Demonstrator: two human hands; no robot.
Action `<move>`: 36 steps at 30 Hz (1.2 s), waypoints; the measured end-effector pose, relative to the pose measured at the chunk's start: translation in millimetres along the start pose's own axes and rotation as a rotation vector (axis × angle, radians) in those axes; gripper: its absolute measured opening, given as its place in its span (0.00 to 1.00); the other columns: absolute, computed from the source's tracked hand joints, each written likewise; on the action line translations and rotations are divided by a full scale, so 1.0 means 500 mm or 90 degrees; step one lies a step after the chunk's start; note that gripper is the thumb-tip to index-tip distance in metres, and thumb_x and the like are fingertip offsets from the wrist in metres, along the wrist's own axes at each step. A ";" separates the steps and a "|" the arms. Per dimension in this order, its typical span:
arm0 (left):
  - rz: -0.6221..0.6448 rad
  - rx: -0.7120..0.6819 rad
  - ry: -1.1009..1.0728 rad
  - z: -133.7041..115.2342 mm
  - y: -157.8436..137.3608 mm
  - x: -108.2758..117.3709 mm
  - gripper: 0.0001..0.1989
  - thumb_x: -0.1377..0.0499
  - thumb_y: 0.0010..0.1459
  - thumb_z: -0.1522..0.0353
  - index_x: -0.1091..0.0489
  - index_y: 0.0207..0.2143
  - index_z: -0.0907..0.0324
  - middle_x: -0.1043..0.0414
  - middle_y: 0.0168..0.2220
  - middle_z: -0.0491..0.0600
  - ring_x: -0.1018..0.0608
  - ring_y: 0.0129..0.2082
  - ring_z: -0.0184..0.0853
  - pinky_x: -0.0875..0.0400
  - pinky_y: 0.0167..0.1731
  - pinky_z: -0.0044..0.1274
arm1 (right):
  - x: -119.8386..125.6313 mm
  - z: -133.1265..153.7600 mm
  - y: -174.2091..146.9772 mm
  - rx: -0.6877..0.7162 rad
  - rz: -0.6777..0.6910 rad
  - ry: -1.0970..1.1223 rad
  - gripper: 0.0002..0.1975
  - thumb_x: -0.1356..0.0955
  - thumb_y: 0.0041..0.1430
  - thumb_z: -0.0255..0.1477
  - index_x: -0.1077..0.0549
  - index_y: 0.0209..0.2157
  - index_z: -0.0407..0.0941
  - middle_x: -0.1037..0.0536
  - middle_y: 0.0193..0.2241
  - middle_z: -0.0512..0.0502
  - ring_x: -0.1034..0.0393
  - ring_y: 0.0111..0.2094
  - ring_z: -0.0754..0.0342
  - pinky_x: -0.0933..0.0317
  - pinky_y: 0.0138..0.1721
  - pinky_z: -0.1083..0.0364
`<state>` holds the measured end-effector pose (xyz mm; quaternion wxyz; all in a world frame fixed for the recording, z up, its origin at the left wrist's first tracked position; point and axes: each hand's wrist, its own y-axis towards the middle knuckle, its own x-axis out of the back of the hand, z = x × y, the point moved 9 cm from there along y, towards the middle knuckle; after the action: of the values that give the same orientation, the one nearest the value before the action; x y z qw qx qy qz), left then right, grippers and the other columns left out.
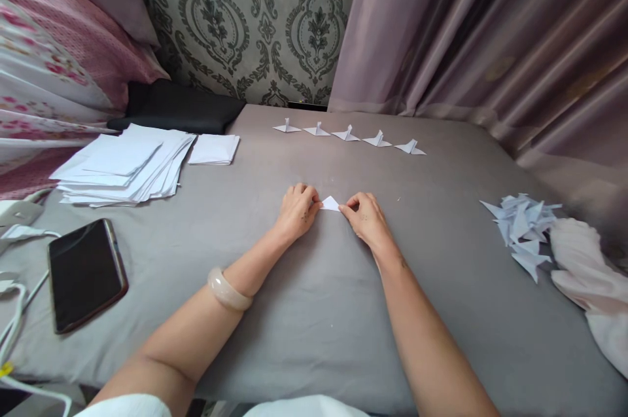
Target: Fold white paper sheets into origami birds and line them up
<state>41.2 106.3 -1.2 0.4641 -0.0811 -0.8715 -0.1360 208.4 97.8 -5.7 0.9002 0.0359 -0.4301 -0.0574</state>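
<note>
Though small, a sharp-cornered white paper triangle (330, 203).

At the centre of the frame, the left hand (298, 211) and the right hand (364, 215) pinch opposite corners of a small triangular piece of folded paper (330, 203). Above it, slightly right of upper centre, five folded paper birds (346, 133) stand in a row on the grey cloth (314, 351). At the middle left lie a large stack of white paper (122, 165) and, just beside it, a smaller stack (214, 150); a dark phone (87, 276) lies at the lower left, near white cables (19, 312). At the right edge, a heap of folded paper pieces (526, 224) sits against crumpled pale fabric (591, 273).
</note>
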 end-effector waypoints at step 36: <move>0.104 -0.155 0.208 -0.067 -0.074 0.004 0.14 0.52 0.59 0.77 0.29 0.43 0.64 0.32 0.46 0.58 0.31 0.45 0.42 0.33 0.47 0.31 | -0.062 0.174 -0.138 0.336 0.105 -0.355 0.32 0.43 0.57 0.18 0.49 0.64 0.38 0.33 0.57 0.38 0.40 0.57 0.45 0.42 0.56 0.48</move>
<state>56.6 61.0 12.2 0.5954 -0.1842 -0.7523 -0.2135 116.4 32.4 17.3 0.7103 0.2145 -0.6596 0.1200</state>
